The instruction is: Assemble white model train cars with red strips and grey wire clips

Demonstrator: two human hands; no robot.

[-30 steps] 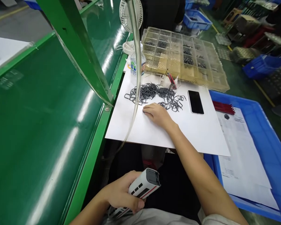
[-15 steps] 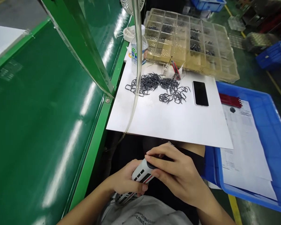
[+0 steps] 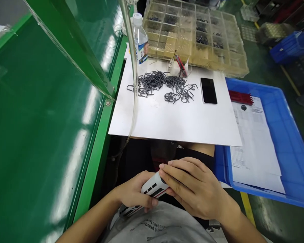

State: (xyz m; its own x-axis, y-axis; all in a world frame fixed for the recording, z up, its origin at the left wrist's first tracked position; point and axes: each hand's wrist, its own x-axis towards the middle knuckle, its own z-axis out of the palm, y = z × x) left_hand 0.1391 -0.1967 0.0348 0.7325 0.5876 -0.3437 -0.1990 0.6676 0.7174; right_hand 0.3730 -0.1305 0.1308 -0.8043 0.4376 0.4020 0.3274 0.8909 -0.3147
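our right grip (image 3: 194, 187) has left the white card (image 3: 174, 119) and pressed over the white train-shaped case (image 3: 154, 189), held with our left grip (image 3: 134, 190); its long axis points toward 2 o'clock, dark wire hooks (image 3: 152, 82) at 12 o'clock.

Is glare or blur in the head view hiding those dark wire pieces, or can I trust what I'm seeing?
Head view: bright glare streaks run along the green panel, not over the dark bent wire pieces, which read clearly on the white board; the white-and-red handheld object also looks sharp, with wide-angle stretching toward the frame edges.
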